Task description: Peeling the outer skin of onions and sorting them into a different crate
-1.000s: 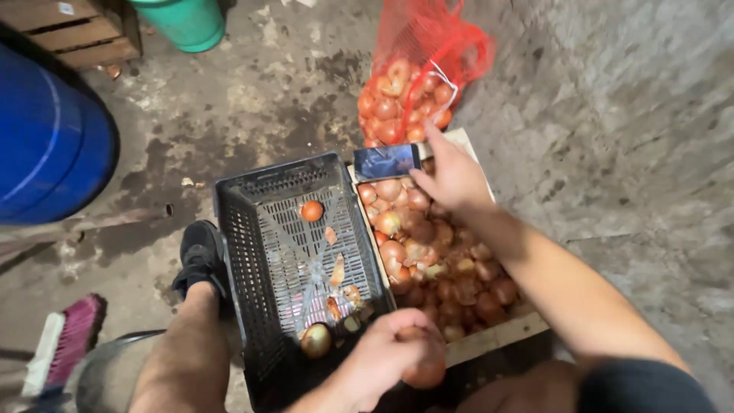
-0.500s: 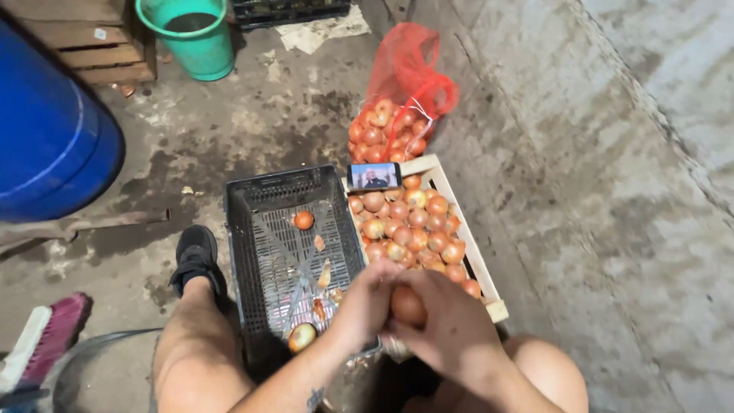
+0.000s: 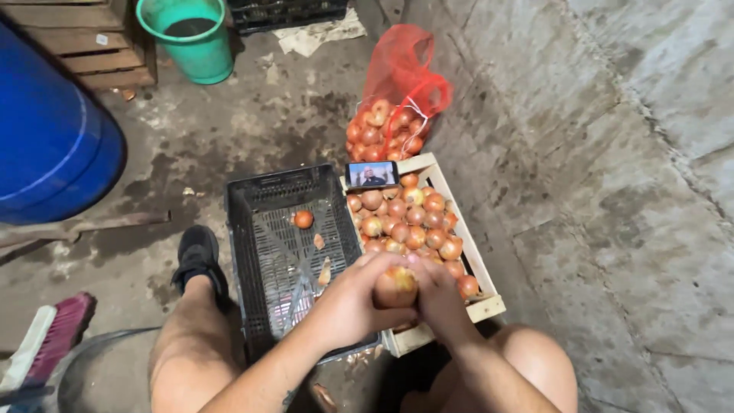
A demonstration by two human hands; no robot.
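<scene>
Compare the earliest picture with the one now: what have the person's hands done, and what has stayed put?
The right hand left the wooden crate and joined the left hand; both now hold one onion between them. The black plastic crate, phone and red net bag stayed put.

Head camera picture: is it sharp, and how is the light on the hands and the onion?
Head view: mostly sharp; the onion between left hand and right hand is slightly soft. Light is even and dim, without glare. The phone screen glows bright. The blue barrel bulges near the edge, a wide-lens effect.
</scene>
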